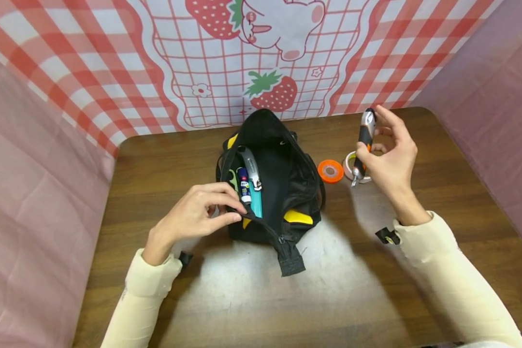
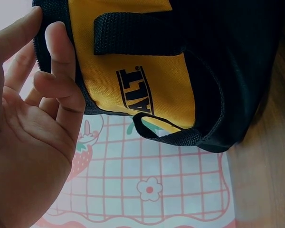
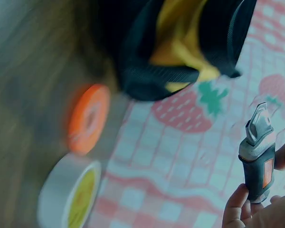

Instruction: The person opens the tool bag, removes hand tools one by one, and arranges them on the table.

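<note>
A black and yellow tool bag [image 1: 271, 186] stands with its top gaping wide. My left hand [image 1: 202, 208] pinches the zippered edge of its opening between thumb and fingers. Inside along the left wall are a grey-handled tool [image 1: 250, 162], a blue and white glue stick [image 1: 244, 186], a teal piece [image 1: 256, 203] and a green handle [image 1: 232, 179]. My right hand [image 1: 396, 154], raised to the right of the bag, grips a black, silver and orange hand tool [image 1: 364, 140] with a metal tip. In the right wrist view, its silver nose [image 3: 259, 124] sticks out beyond the fingers.
Between bag and right hand lies a roll of orange tape [image 1: 323, 166]. A wider white tape roll [image 3: 61, 190] sits beside it, partly behind the held tool in the head view. A patterned strawberry cloth [image 1: 209, 63] hangs behind the wooden table [image 1: 156, 154], pink cloth at both sides.
</note>
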A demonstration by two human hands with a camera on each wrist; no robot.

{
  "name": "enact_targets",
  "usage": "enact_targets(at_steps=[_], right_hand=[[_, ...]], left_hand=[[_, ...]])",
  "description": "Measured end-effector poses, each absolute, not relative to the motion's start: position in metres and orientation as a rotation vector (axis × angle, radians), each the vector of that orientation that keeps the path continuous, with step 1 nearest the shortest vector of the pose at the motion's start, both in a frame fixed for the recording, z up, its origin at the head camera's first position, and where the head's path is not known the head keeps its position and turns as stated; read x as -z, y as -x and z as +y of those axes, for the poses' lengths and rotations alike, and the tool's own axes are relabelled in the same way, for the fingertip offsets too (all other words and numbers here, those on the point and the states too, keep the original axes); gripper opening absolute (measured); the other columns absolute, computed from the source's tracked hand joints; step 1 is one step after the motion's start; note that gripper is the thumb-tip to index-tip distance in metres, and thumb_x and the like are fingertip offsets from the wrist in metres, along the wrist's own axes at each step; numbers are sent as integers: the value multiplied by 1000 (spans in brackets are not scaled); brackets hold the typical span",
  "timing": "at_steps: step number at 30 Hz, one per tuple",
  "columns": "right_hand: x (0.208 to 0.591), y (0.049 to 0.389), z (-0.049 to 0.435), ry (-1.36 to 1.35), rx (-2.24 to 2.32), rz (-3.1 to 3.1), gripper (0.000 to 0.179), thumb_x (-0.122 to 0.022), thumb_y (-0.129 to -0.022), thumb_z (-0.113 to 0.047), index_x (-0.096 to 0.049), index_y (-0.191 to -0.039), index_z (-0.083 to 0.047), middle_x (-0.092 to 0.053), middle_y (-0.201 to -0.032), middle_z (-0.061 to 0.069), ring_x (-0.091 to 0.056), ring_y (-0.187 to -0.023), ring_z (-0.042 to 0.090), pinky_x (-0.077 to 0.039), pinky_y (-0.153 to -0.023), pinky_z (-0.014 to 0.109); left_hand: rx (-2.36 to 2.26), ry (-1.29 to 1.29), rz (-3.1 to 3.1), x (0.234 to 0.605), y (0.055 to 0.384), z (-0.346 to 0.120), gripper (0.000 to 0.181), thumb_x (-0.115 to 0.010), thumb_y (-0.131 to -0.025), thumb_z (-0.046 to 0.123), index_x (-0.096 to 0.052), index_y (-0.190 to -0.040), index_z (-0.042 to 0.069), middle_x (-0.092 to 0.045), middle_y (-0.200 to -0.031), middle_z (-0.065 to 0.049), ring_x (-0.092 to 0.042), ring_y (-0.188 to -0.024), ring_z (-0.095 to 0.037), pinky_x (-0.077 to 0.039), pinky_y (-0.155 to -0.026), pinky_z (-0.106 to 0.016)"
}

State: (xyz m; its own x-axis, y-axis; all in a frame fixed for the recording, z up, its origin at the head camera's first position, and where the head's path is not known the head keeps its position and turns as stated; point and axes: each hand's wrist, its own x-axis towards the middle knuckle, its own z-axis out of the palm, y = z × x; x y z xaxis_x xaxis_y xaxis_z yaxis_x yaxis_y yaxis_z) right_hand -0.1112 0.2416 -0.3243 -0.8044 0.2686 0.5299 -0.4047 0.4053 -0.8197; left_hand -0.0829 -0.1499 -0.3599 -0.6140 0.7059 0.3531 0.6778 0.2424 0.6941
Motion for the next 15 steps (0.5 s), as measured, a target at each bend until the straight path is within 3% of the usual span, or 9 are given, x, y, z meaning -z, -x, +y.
enact_targets(at_steps=[7,12,15], right_hand=[[342,113,286,107,-1250,-2206,68,-67,-77,10,-64,-139,-19,-67,-129,9,-58,-94,11,-50,-69,11],[366,125,323,204,-1171,-2270,72,-70,-76,3,-63,-138,-33,-67,-130,1,-57,-94,5,-48,-65,7],[372,126,339,231,-1101,-2295,72,-71,-75,0,-63,-138,-35,-68,-129,-2,-57,-93,1,-46,-63,6]], left_hand=[[-1334,-1343,2451,360,82,-149,21,-84,-85,13,-80,-103,24,-68,-103,11,-47,-60,-5,-41,-51,-23],[-1329,-1336,2451,360,81,-150,23,-84,-85,11,-80,-104,24,-68,-104,11,-49,-61,-10,-40,-51,-23],[-1328,-1346,2449,359,82,-150,22,-83,-86,13,-80,-104,24,-68,-105,11,-51,-62,-12,-40,-51,-23]])
